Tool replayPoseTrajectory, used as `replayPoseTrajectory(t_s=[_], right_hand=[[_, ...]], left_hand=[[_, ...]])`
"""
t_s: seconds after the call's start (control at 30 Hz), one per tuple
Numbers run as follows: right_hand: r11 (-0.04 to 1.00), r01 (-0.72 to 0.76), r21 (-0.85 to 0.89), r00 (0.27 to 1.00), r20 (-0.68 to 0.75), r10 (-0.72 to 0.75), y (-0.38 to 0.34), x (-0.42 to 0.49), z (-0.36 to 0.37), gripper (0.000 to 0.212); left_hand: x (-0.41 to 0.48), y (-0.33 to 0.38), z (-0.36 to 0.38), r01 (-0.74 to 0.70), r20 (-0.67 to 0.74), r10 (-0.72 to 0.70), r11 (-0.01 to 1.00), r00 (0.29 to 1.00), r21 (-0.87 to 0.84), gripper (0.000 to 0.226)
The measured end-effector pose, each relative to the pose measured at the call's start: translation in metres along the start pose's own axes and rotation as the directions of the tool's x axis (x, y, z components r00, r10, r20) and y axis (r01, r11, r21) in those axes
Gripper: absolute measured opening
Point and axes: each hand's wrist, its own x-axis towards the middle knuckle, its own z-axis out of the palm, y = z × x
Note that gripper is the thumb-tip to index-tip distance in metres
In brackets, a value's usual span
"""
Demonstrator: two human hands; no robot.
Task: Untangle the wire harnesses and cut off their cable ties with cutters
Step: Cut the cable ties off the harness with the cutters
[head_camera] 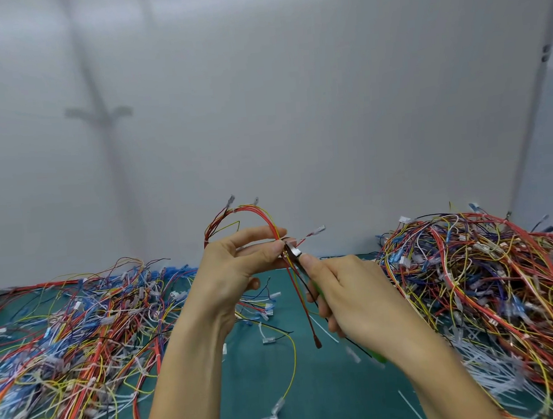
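**Wire harness [262, 215] at the cutters [294, 251], two large heaps on either side**

Held in the air above the middle of the green mat [319, 406], the harness is a small loop of red and yellow wires. It arches over the left hand [236, 266], and its loose tails hang down toward the mat. The left thumb and fingers pinch the bundle just where the metal nose of the cutters meets it. The right hand [353, 299] is curled round the green handles, with the forefinger laid along the tool's head. The tie itself is too small to make out, and I cannot tell whether the jaws have closed through it.

A low, spread-out heap of wires [71, 327] covers the mat's left side. A taller, knotted heap [491, 274] fills the right side up to the far edge. Loose white ties [483, 368] lie thick at the near foot of the right heap, and a few strips lie on bare mat by the front edge. That suggests many cuts are already made. Which heap is finished cannot be told, so a large share of the work probably remains.
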Motion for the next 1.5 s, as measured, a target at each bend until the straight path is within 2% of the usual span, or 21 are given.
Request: replayPoseTrajectory(t_s=[0.33,0.47,0.53,0.67,0.77,0.87,0.93,1.0,1.07,1.17,1.27,1.4,1.5], right_hand=[[0.998,-0.007,0.059,1.0,-0.002,0.007,0.004,0.002,-0.001,0.062],[0.993,-0.048,0.106,0.993,-0.103,0.058,0.005,0.003,-0.006,0.063],[0.997,-0.042,0.064,0.983,-0.176,0.053,0.005,0.003,-0.007,0.064],[1.0,-0.007,0.02,0.955,-0.297,0.012,0.002,0.001,-0.008,0.047],[0.977,0.011,0.213,0.983,-0.183,0.029,0.002,0.001,-0.008,0.037],[0.959,0.013,0.282,0.982,-0.183,0.04,0.006,0.004,-0.006,0.017],[0.943,0.003,0.333,0.982,-0.177,0.059,0.01,0.007,-0.005,0.013],[0.934,-0.004,0.356,0.979,-0.188,0.076,0.013,0.009,-0.004,0.012],[0.927,-0.008,0.375,0.969,-0.225,0.099,0.017,0.011,-0.004,0.011],[0.914,-0.012,0.406,0.956,-0.265,0.13,0.021,0.013,-0.006,0.012],[0.9,-0.013,0.436,0.952,-0.269,0.144,0.023,0.014,-0.008,0.013],[0.89,-0.015,0.455,0.952,-0.265,0.152,0.023,0.014,-0.009,0.012],[0.889,-0.017,0.458,0.955,-0.257,0.15,0.021,0.013,-0.009,0.012]], left_hand=[[-0.002,0.006,-0.001,0.008,-0.007,-0.008,0.998,1.0,0.06,0.01],[-0.003,0.009,-0.006,0.009,-0.006,-0.008,0.997,1.0,0.082,0.007],[-0.004,0.01,-0.008,0.006,0.005,-0.006,0.995,1.0,0.095,0.007],[-0.005,0.01,-0.002,-0.029,0.096,0.012,0.984,0.995,0.178,0.011],[-0.005,0.008,0.009,-0.102,0.147,0.071,0.971,0.987,0.217,0.009],[-0.005,0.006,0.012,-0.147,0.194,0.103,0.963,0.976,0.227,0.011],[-0.004,0.005,0.011,-0.146,0.227,0.092,0.962,0.97,0.231,0.017],[-0.004,0.004,0.006,-0.112,0.252,0.039,0.952,0.967,0.285,0.025],[-0.005,0.003,-0.002,-0.063,0.279,-0.079,0.884,0.957,0.463,0.039],[-0.004,-0.005,-0.014,0.014,0.239,-0.306,0.641,0.922,0.767,0.048],[-0.002,-0.017,-0.02,0.134,0.121,-0.448,0.495,0.886,0.858,0.043],[0.002,-0.03,-0.017,0.216,0.08,-0.521,0.484,0.85,0.848,0.065],[0.006,-0.04,-0.014,0.194,0.097,-0.497,0.501,0.863,0.843,0.052]])
